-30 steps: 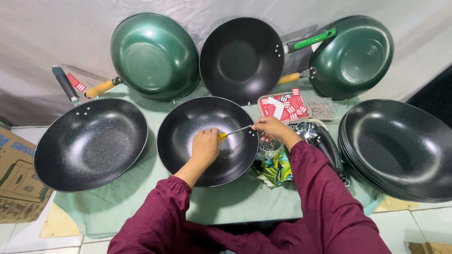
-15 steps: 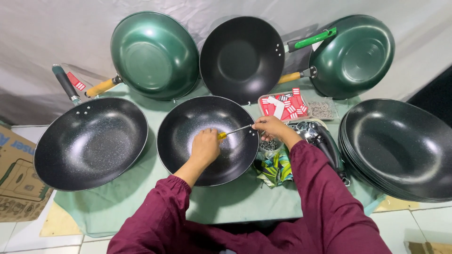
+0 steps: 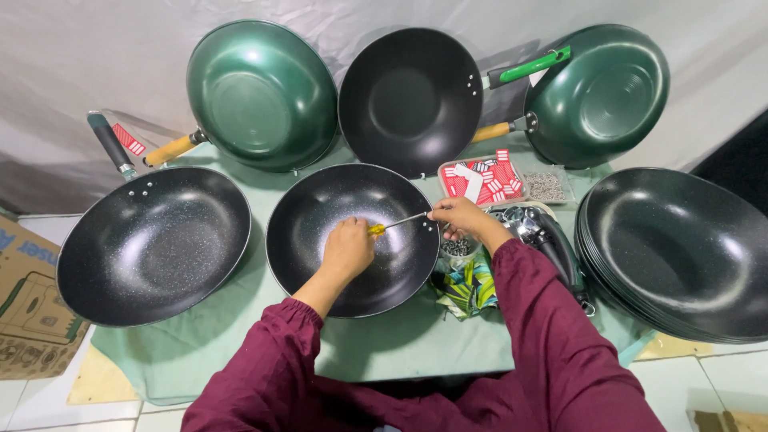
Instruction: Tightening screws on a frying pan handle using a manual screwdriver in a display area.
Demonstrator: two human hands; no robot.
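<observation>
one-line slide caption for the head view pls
Left hand holds a yellow-handled screwdriver inside a black wok while the right hand rests at its rim, amid green and black woks.

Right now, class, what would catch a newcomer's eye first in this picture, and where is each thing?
At the centre, the left hand grips a yellow-handled screwdriver inside a black speckled wok, while the right hand is at that wok's right rim. Two green woks lean against the backdrop behind, and a stack of black woks fills the right side.
</observation>
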